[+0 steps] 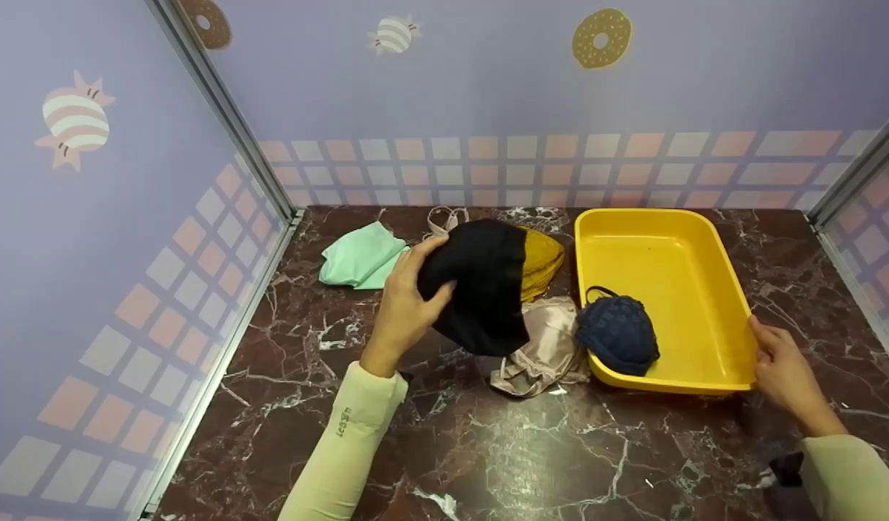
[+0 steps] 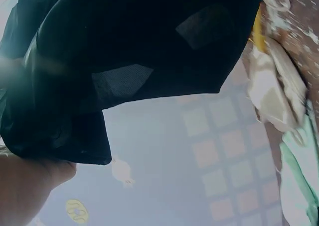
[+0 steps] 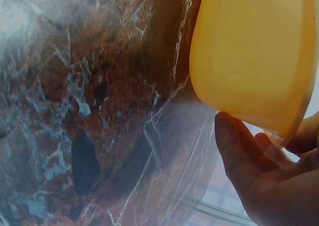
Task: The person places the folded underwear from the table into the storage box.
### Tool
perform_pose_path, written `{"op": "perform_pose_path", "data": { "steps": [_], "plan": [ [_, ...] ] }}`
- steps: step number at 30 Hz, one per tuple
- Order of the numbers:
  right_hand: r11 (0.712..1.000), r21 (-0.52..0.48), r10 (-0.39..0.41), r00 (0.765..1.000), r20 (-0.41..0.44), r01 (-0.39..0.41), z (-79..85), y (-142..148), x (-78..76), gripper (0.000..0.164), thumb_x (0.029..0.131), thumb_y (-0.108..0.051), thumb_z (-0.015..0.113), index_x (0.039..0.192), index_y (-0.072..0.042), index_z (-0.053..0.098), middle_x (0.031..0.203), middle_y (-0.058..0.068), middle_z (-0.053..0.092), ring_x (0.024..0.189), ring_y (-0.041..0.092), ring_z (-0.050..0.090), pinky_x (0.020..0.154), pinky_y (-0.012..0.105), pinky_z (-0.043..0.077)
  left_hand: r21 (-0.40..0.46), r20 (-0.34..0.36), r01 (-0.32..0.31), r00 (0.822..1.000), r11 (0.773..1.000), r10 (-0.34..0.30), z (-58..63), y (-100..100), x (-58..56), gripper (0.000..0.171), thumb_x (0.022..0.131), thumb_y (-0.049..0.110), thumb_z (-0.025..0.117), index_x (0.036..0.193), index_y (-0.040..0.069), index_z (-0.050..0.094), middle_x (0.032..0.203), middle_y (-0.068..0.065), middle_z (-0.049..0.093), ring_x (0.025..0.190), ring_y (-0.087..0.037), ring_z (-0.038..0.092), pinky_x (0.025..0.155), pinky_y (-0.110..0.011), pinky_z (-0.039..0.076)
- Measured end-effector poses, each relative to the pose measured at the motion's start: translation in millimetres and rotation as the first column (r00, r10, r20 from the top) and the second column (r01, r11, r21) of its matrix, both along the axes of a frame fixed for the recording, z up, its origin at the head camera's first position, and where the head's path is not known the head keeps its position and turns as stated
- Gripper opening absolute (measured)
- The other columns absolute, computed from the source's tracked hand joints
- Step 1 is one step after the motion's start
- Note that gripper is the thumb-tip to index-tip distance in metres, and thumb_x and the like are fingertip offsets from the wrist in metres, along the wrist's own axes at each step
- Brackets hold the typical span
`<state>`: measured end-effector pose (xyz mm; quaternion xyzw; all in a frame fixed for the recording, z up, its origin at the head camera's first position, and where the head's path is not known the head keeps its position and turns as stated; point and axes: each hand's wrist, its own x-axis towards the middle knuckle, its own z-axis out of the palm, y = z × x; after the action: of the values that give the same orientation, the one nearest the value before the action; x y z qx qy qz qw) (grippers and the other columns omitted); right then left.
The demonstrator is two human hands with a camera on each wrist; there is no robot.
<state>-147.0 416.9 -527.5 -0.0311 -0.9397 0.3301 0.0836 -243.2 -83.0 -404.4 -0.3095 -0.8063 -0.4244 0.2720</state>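
My left hand (image 1: 408,307) grips a black cloth garment (image 1: 481,282) at its left side, thumb in front, and holds it up over the other garments. In the left wrist view the black garment (image 2: 149,41) fills the upper part and hides most of the fingers. My right hand (image 1: 786,369) holds the right rim of a yellow plastic tub (image 1: 676,304); the right wrist view shows fingers and thumb at the tub's edge (image 3: 259,61). A navy bra (image 1: 618,334) lies in the tub's near left corner, partly over the rim.
Left of the tub lie a champagne satin bra (image 1: 549,340) and a mustard-yellow garment (image 1: 542,264) partly hidden behind the black one. Pale straps (image 1: 444,217) show behind. A mint-green cloth (image 1: 361,257) lies farther left. Patterned walls enclose the marbled table (image 1: 531,463).
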Motion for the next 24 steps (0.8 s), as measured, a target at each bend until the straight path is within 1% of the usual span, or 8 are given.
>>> {"op": "perform_pose_path", "data": {
  "steps": [3, 5, 7, 12, 15, 18, 21, 24],
  "plan": [
    [1.0, -0.007, -0.002, 1.0, 0.006, 0.003, 0.0, 0.3, 0.0, 0.049, 0.086, 0.003, 0.03, 0.134, -0.001, 0.021, 0.122, 0.026, 0.031, 0.096, 0.04, 0.038, 0.068, 0.04, 0.036, 0.005, -0.026, 0.02, 0.999, 1.0, -0.02, 5.3, 8.9, 0.3, 0.059, 0.072, 0.011, 0.066, 0.125, 0.02, 0.043, 0.119, 0.008, 0.046, 0.105, -0.011, 0.042, 0.087, -0.029, 0.032],
    [1.0, -0.018, -0.001, 1.0, 0.009, 0.001, 0.4, 0.2, -0.1, 0.049, 0.085, 0.003, 0.03, 0.134, -0.001, 0.021, 0.122, 0.027, 0.03, 0.1, 0.043, 0.036, 0.073, 0.049, 0.033, 0.001, -0.04, 0.033, 0.999, 0.999, -0.033, 8.4, 14.3, -0.3, 0.06, 0.071, 0.011, 0.066, 0.125, 0.02, 0.043, 0.119, 0.008, 0.046, 0.107, -0.011, 0.041, 0.089, -0.029, 0.031],
    [1.0, -0.029, 0.002, 1.0, 0.015, -0.002, 1.2, 0.3, 0.0, 0.051, 0.084, 0.005, 0.03, 0.134, 0.0, 0.02, 0.123, 0.028, 0.029, 0.102, 0.044, 0.035, 0.076, 0.053, 0.03, -0.009, -0.049, 0.043, 0.998, 0.999, -0.043, 11.0, 19.5, -1.2, 0.06, 0.071, 0.011, 0.067, 0.125, 0.021, 0.044, 0.12, 0.008, 0.046, 0.108, -0.01, 0.04, 0.089, -0.028, 0.031],
    [0.999, -0.04, 0.008, 0.999, 0.031, -0.006, 2.4, 0.9, -2.2, 0.051, 0.085, 0.004, 0.033, 0.134, -0.001, 0.02, 0.124, 0.027, 0.028, 0.101, 0.042, 0.035, 0.072, 0.048, 0.031, -0.03, -0.068, 0.047, 0.996, 0.998, -0.049, 17.2, 32.5, -3.0, 0.061, 0.069, 0.012, 0.067, 0.125, 0.023, 0.043, 0.117, 0.008, 0.047, 0.108, -0.009, 0.04, 0.091, -0.029, 0.028],
    [1.0, -0.027, -0.002, 1.0, 0.026, 0.002, 2.0, 1.1, -3.2, 0.05, 0.085, 0.005, 0.032, 0.134, -0.001, 0.021, 0.123, 0.025, 0.03, 0.099, 0.039, 0.036, 0.07, 0.041, 0.032, -0.039, -0.076, 0.064, 0.995, 0.997, -0.067, 20.4, 41.5, -3.9, 0.06, 0.07, 0.012, 0.066, 0.125, 0.023, 0.043, 0.116, 0.008, 0.047, 0.107, -0.008, 0.04, 0.091, -0.029, 0.028],
    [1.0, -0.029, -0.008, 1.0, 0.021, 0.008, 1.5, 0.7, -2.7, 0.049, 0.085, 0.004, 0.031, 0.134, -0.002, 0.022, 0.122, 0.025, 0.031, 0.098, 0.038, 0.037, 0.068, 0.039, 0.032, -0.04, -0.081, 0.092, 0.992, 0.995, -0.095, 23.2, 51.6, -5.0, 0.059, 0.071, 0.012, 0.065, 0.125, 0.022, 0.042, 0.116, 0.007, 0.047, 0.106, -0.007, 0.041, 0.09, -0.027, 0.029],
    [0.999, -0.053, -0.005, 1.0, 0.027, 0.006, 1.5, 0.2, -2.4, 0.049, 0.086, 0.003, 0.032, 0.134, -0.002, 0.021, 0.122, 0.025, 0.031, 0.1, 0.039, 0.036, 0.071, 0.044, 0.032, -0.029, -0.084, 0.112, 0.99, 0.993, -0.114, 26.5, 63.0, -5.8, 0.059, 0.071, 0.012, 0.065, 0.125, 0.022, 0.042, 0.116, 0.007, 0.047, 0.105, -0.007, 0.041, 0.089, -0.026, 0.031],
    [0.997, -0.074, 0.001, 1.0, 0.023, 0.001, 2.4, 0.2, -2.6, 0.049, 0.086, 0.002, 0.033, 0.133, -0.002, 0.022, 0.123, 0.025, 0.032, 0.102, 0.039, 0.036, 0.074, 0.036, 0.033, -0.017, -0.076, 0.133, 0.988, 0.991, -0.133, 29.7, 76.6, -5.2, 0.06, 0.071, 0.013, 0.065, 0.126, 0.023, 0.041, 0.116, 0.007, 0.046, 0.105, -0.007, 0.041, 0.088, -0.025, 0.031]
  ]
}}
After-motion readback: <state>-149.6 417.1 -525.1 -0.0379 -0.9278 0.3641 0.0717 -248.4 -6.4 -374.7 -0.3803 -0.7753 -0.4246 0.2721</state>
